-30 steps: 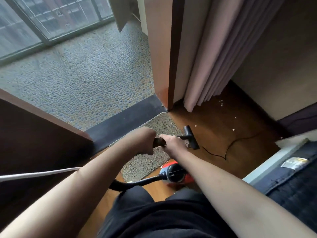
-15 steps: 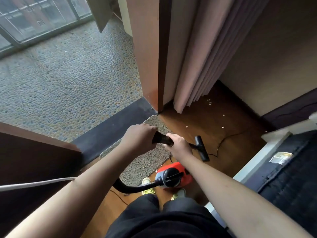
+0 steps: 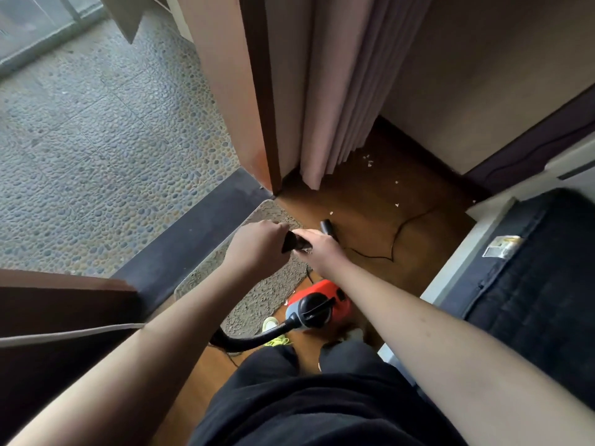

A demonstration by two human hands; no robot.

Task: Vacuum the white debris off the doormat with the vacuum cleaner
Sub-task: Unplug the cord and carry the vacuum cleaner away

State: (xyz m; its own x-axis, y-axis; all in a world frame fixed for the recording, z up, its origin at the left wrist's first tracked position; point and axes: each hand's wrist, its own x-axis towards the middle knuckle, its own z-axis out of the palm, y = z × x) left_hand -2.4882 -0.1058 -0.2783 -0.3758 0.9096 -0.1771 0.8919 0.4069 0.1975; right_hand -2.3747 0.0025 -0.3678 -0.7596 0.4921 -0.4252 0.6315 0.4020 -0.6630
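The speckled grey doormat (image 3: 257,294) lies on the wooden floor along the dark door threshold. Both hands hold the black vacuum wand (image 3: 294,245) above the mat's far end. My left hand (image 3: 257,244) grips its upper part and my right hand (image 3: 318,247) grips it just ahead. The black nozzle (image 3: 328,227) peeks out past my right hand, over the wood beside the mat. The red vacuum body (image 3: 325,305) sits on the floor at the mat's near edge, with its black hose (image 3: 251,338) curving left. White debris bits (image 3: 367,160) lie on the wood near the curtain.
A pink curtain (image 3: 335,91) and door frame (image 3: 254,91) stand ahead. A thin black cord (image 3: 396,233) snakes over the wood floor. A dark mattress on a white base (image 3: 528,284) lies to the right. Pebbled balcony flooring (image 3: 96,140) stretches left, beyond the threshold (image 3: 190,243).
The nozzle has swung from the mat's right edge out over the wood floor and is now mostly hidden behind my right hand. The view has tilted down, showing more of the vacuum body.
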